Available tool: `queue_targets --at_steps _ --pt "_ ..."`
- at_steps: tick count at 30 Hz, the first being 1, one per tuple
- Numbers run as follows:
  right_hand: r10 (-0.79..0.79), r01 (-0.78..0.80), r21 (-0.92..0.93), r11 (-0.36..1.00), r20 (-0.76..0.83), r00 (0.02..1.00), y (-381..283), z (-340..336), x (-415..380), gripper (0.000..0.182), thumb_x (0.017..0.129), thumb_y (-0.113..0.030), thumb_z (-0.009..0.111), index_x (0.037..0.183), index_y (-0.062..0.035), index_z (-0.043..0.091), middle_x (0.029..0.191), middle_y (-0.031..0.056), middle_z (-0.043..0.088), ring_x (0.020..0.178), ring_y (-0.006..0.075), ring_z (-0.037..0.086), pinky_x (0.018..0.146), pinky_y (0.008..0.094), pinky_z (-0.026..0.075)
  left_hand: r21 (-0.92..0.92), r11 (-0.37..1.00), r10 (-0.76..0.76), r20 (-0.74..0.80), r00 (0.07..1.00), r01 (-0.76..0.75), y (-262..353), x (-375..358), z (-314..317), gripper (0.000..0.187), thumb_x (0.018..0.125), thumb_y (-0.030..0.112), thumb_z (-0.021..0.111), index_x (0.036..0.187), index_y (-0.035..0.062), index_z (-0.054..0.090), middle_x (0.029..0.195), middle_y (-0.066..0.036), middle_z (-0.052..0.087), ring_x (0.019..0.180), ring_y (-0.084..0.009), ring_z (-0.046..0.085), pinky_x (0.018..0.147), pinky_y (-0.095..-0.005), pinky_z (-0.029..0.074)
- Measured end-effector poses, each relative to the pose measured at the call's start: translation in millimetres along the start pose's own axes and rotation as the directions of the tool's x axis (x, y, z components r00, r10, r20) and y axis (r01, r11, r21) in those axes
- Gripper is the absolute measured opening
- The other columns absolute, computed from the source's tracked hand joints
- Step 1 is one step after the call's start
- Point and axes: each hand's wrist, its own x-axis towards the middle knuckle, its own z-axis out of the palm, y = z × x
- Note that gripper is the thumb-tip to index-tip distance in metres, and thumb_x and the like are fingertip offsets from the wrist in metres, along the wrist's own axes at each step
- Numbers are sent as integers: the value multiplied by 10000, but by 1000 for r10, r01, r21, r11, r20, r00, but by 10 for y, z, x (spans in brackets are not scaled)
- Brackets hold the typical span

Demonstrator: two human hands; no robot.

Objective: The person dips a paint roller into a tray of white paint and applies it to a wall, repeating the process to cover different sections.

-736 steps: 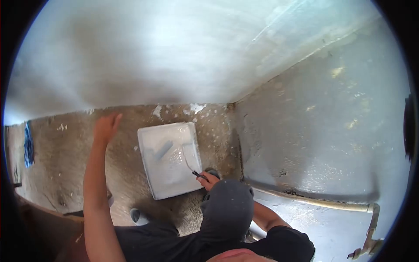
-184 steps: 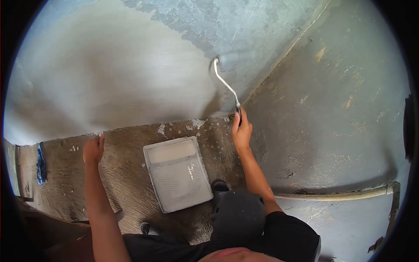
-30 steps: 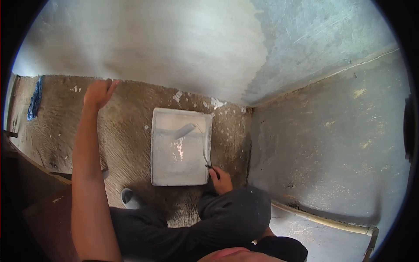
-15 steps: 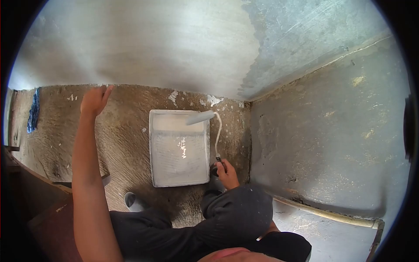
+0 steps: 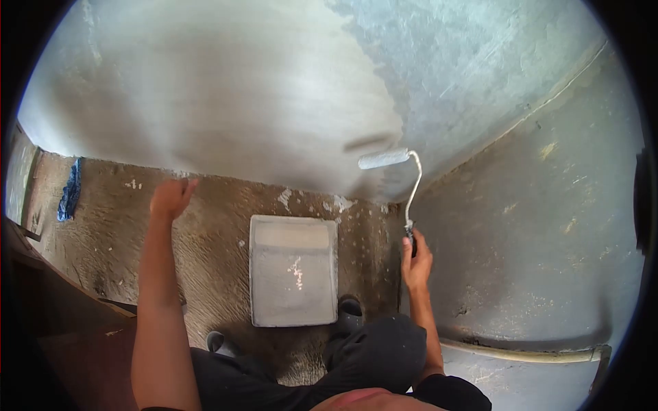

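My right hand [image 5: 419, 265] is wrapped round the dark handle of a paint roller [image 5: 384, 159]. The roller's sleeve is coated white, and its bent wire frame is smeared with paint. It is held up in front of the far wall [image 5: 288, 89], near the corner, with its shadow just above it. Out to the left, my left hand [image 5: 171, 199] has its fingers curled in and nothing visible in them. Between my arms a paint tray [image 5: 293, 274] sits on the floor, with pale paint in the deep end and a wet streak on its ramp.
The far wall's left part is paler, with a ragged edge against the blue-grey area. A grey side wall [image 5: 514, 253] stands on the right. A blue cloth [image 5: 70, 190] lies at the left on the rough floor [image 5: 219, 260]. My shoes flank the tray.
My right hand has lifted the roller from over the tray, up and right to the far wall. The view has shifted, so the tray and my left hand appear lower.
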Motion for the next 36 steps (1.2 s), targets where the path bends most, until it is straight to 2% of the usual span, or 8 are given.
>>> queue_targets --at_steps 1,5,13,18,22,25,31,36 --pt "-158 152 -65 986 -105 982 -79 -20 193 359 1093 -254 713 1348 -1 705 1071 243 772 924 419 760 812 450 593 3 1000 -8 -23 1000 8 8 7 -21 723 1135 634 409 999 15 758 972 -278 750 977 -505 714 899 -610 556" --pt "-133 128 -88 988 -59 989 -759 -252 877 315 1102 -166 680 1357 16 716 1201 248 778 1027 405 777 881 432 600 4 1000 -8 16 1000 8 47 42 -14 758 1127 671 376 1068 27 772 1026 -270 769 1022 -494 726 944 -606 564" --pt "-490 497 -25 868 -208 846 -1975 -161 1831 296 1108 -153 665 1331 27 739 1135 262 783 970 419 779 856 445 598 -14 999 43 -124 991 -45 -4 65 59 786 1132 643 377 883 27 797 927 -237 778 976 -463 739 982 -583 554" --pt "-583 581 -58 812 -116 804 -3129 -295 2355 313 1104 -217 679 1305 10 759 1059 260 782 899 434 766 792 468 584 -14 1000 21 -3 1000 -21 -19 25 -2 799 1131 655 371 859 32 791 902 -221 779 971 -443 743 1037 -571 533" --pt "-776 756 -178 630 -124 618 -4136 -206 2788 303 1085 -290 697 1270 -69 790 1011 213 790 898 433 747 786 499 580 -2 1000 24 25 999 -24 -17 -20 -35 815 1130 667 359 866 25 785 910 -222 783 991 -441 749 1072 -580 517" --pt "-783 760 -233 606 -4 622 -5117 2 2885 309 1096 -344 663 1197 -88 804 946 184 787 911 401 760 787 492 593 65 994 96 -71 993 -91 -87 -39 85 772 1124 685 357 969 65 790 906 -220 776 954 -443 747 1037 -574 531" --pt "-832 822 -266 504 106 545 -6772 957 2937 288 1081 -296 645 1053 -79 834 1007 115 815 953 337 797 816 483 626 17 999 28 117 993 -30 -139 -132 -40 774 1130 681 341 997 63 787 898 -213 776 943 -438 750 1076 -582 512" --pt "-836 820 -244 517 65 546 -6672 1055 3006 288 1070 -286 654 1001 -73 836 937 119 806 900 335 795 762 470 615 4 999 -54 182 982 55 -217 -215 -9 843 1129 690 335 892 14 779 912 -223 786 951 -435 764 1108 -592 511"
